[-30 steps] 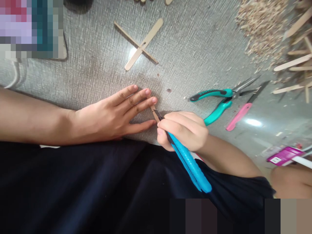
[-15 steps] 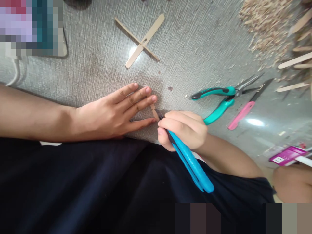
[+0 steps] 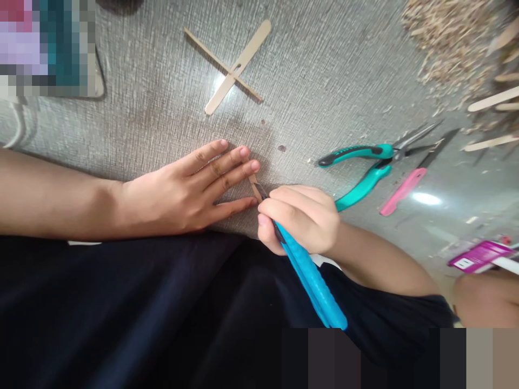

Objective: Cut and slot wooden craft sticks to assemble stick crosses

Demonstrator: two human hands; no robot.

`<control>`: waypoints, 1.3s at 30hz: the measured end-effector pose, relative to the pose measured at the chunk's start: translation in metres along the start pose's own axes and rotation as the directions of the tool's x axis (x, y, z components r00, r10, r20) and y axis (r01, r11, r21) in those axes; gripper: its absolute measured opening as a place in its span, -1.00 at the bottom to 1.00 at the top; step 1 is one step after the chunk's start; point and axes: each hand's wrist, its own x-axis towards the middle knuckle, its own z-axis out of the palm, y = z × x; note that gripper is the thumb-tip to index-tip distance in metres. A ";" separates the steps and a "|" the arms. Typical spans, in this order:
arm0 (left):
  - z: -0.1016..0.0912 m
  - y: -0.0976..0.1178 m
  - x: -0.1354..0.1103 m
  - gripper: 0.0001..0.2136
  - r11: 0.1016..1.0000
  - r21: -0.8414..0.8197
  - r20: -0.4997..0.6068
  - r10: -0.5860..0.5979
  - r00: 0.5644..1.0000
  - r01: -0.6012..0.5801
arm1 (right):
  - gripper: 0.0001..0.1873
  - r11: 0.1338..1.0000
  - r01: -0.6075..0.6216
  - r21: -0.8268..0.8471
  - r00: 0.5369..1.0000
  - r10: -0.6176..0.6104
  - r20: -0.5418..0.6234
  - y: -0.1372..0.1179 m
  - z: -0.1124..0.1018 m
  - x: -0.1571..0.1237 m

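1. The left hand (image 3: pixel 178 192) lies flat with its fingers spread apart; it is not closed around anything; its pointer fingertip presses on a small wooden stick (image 3: pixel 254 186), and its thumb tip is right by the stick's near end.
2. The right hand (image 3: pixel 300 219) is closed around a blue cutter (image 3: pixel 312 281); the cutter is tilted, with its blade up by the small wooden stick and its blue end down over the dark shirt (image 3: pixel 141 302); the blade looks to be on the stick, between the two hands.
3. The small wooden stick is on the grey bench (image 3: pixel 154 81), close to the person's body; part of it is hidden under the fingers, so I cannot tell how long it is.
4. Past the left hand, a flat stick (image 3: pixel 255 40) with a little hole and a thin stick (image 3: pixel 203 44) make a cross shape.
5. Near the right hand are green and black pliers (image 3: pixel 360 186), with their jaws apart; just beside them is a pink-handled blade (image 3: pixel 403 192); I cannot tell if the two touch.
6. At the far right corner is a heap of wood bits (image 3: pixel 454 43); more sticks (image 3: pixel 494 100) lie next to it; a purple and white thing (image 3: pixel 478 256) is nearer the body, well apart from the hands.
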 end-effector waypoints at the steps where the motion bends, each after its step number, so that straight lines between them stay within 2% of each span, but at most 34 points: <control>1: -0.001 -0.001 0.000 -0.40 1.000 -0.028 0.028 -0.012 1.000 0.013 | -0.87 1.000 -0.011 0.006 1.000 0.011 0.004 -0.001 0.000 0.001; 6: -0.005 -0.004 0.001 -0.35 0.991 -0.130 0.098 -0.027 0.995 0.039 | -0.84 0.998 -0.050 0.024 0.998 0.049 0.036 -0.006 -0.003 0.006; 11: -0.003 0.001 -0.001 -0.33 0.996 -0.080 0.138 -0.030 0.990 0.041 | -0.82 0.998 -0.041 0.038 0.999 0.040 0.019 -0.001 0.002 0.004; 16: -0.003 0.012 -0.005 -0.28 0.997 -0.032 0.114 -0.069 0.991 0.074 | -0.80 1.000 0.016 0.021 0.999 -0.016 -0.033 0.002 0.002 -0.005; 20: -0.006 0.017 -0.005 -0.26 0.988 -0.091 0.142 -0.112 0.983 0.126 | -0.81 0.999 0.028 0.040 0.999 -0.027 -0.027 0.001 -0.006 -0.009; 25: -0.004 0.016 -0.006 -0.31 0.994 -0.046 0.080 -0.092 0.993 0.096 | -0.81 1.000 -0.014 -0.006 1.000 0.014 -0.020 0.001 -0.003 -0.008; 28: -0.002 0.011 -0.006 -0.32 0.997 -0.025 0.085 -0.077 0.993 0.080 | -0.81 1.000 -0.013 0.000 1.000 0.013 -0.017 0.002 0.000 -0.006; 34: 0.001 -0.002 0.000 -0.32 0.977 -0.203 0.174 -0.025 0.984 0.061 | -0.84 0.999 -0.036 0.025 0.999 0.035 0.028 0.004 -0.003 -0.004; 37: -0.001 0.000 0.000 -0.36 0.968 -0.236 0.126 -0.053 0.991 0.082 | -0.84 0.999 -0.034 0.026 0.999 0.033 0.024 0.004 -0.003 -0.004; 39: -0.002 0.003 0.000 -0.39 0.978 -0.188 0.083 -0.071 0.994 0.086 | -0.83 0.999 -0.027 0.030 0.999 0.027 0.018 0.004 -0.003 -0.004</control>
